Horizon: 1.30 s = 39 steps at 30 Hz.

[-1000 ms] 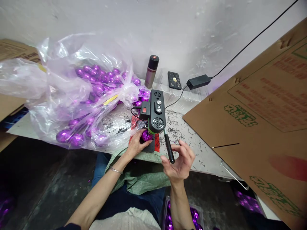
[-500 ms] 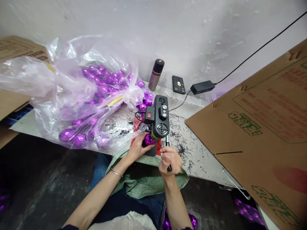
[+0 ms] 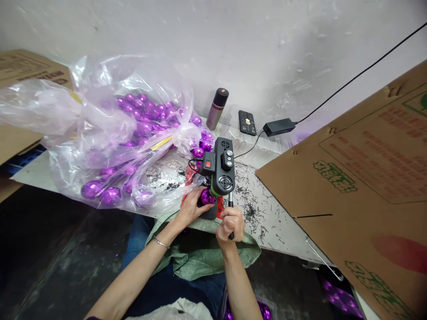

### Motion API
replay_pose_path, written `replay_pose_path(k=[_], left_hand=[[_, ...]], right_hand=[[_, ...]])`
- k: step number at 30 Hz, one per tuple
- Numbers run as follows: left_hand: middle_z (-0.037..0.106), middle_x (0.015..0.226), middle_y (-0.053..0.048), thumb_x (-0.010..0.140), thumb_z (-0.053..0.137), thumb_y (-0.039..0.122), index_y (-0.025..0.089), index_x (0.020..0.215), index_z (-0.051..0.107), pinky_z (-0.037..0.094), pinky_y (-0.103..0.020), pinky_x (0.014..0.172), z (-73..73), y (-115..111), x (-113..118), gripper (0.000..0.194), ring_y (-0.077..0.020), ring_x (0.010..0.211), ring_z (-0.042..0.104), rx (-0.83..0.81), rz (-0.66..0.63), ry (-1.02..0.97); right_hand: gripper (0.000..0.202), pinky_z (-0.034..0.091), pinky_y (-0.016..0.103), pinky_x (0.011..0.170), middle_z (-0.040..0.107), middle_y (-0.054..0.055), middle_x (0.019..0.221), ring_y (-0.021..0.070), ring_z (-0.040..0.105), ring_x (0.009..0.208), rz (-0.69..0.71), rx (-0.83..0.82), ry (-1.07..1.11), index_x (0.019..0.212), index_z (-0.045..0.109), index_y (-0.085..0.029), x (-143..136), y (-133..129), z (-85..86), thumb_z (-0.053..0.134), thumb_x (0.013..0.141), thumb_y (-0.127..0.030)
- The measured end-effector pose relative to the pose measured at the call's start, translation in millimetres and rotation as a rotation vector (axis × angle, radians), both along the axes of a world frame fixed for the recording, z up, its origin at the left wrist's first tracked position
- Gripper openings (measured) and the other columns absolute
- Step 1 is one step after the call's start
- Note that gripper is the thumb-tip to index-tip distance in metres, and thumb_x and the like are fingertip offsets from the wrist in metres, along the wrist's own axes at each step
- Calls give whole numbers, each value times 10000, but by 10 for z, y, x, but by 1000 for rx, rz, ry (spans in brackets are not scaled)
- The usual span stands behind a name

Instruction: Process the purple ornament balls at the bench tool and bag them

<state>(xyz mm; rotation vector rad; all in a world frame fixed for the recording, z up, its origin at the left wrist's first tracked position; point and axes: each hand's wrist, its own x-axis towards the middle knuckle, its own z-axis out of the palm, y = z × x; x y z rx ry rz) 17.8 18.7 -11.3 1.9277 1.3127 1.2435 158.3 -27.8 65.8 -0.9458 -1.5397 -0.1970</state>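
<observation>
A shiny purple ball (image 3: 207, 196) sits at the base of a small black machine (image 3: 224, 166) that has a lever handle. My left hand (image 3: 193, 206) grips this ball between thumb and fingers, on its left and near sides. Wrapped round the black grip of the lever (image 3: 231, 203) is my right hand (image 3: 231, 226), just right of the machine's front. The machine's head covers part of the ball. Behind it lie more purple balls (image 3: 206, 146), beside a clear plastic bag (image 3: 100, 120) full of similar balls.
A large cardboard box (image 3: 350, 178) stands at the right. Against the wall are a dark spray can (image 3: 217, 109), a phone (image 3: 247, 122) and a power adapter (image 3: 279, 127) with its cable. Black scraps (image 3: 256, 209) litter the white table. Green cloth (image 3: 196, 258) hangs over my lap.
My right hand and the lever have shifted slightly left. My left hand keeps its hold on the ball. The whole view has tilted a little.
</observation>
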Motion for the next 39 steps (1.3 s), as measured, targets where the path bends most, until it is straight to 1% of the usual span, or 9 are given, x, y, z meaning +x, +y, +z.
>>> replay_pose_path(k=[5,10,20,26,28,31,34,37,39], left_hand=[[728,1315,-147,887,796,443,195,1357,587,576,-484,1063,17,8,-7,571,-314,1250,705,-3,-22,-4],[731,1315,-150,863,824,427,197,1362,591,582,-494,1058,26,12,-15,597,-323,1241,712,-1,-22,2],[729,1321,-151,843,842,429,208,1373,599,582,-506,1059,18,30,-12,623,-332,1240,713,-13,-14,4],[729,1319,-150,839,845,430,204,1366,606,580,-497,1058,-7,21,-14,621,-327,1236,712,-19,-17,-3],[726,1327,-152,841,843,429,200,1367,606,578,-496,1062,-3,28,-14,621,-327,1243,707,-21,-10,-4],[728,1321,-148,843,839,432,204,1367,611,581,-494,1057,30,63,-14,615,-326,1237,710,-31,-10,2],[729,1312,-148,857,824,436,207,1373,606,578,-501,1059,73,38,-27,605,-327,1238,707,-48,-25,8],[704,1350,-164,900,779,418,209,1421,566,552,-532,1099,81,-207,-80,600,-334,1291,676,-26,-25,32],[668,1413,-176,926,745,413,225,1475,522,519,-564,1142,54,-484,-147,621,-343,1355,635,21,-40,77]], right_hand=[[331,530,381,721,503,-22,664,151,524,603,8,5,39,752,461,-258,-17,7,-42,355,1065,-277],[323,540,372,746,524,-23,700,146,536,627,52,0,77,766,476,-258,-18,8,-69,355,1066,-256],[310,546,405,774,550,-17,734,156,549,633,52,-29,95,796,472,-264,-33,-6,-97,319,1064,-231],[303,504,297,663,537,-24,775,114,559,638,102,25,-11,787,452,-244,-30,57,-161,321,1053,-180],[309,493,289,644,535,-25,766,113,549,632,105,34,-12,772,449,-242,-28,65,-141,330,1051,-182],[315,467,291,607,554,-15,737,124,553,630,110,24,-4,748,475,-237,-29,30,32,364,1034,-165],[335,446,304,596,577,0,703,143,584,648,82,-113,117,711,509,-230,-36,-29,371,405,1017,-138],[358,461,310,625,559,-10,651,156,625,674,87,-216,176,674,513,-231,-47,-64,683,456,1019,-155],[361,460,307,626,558,-14,644,153,629,673,94,-214,173,672,512,-232,-52,-76,769,466,1020,-147]])
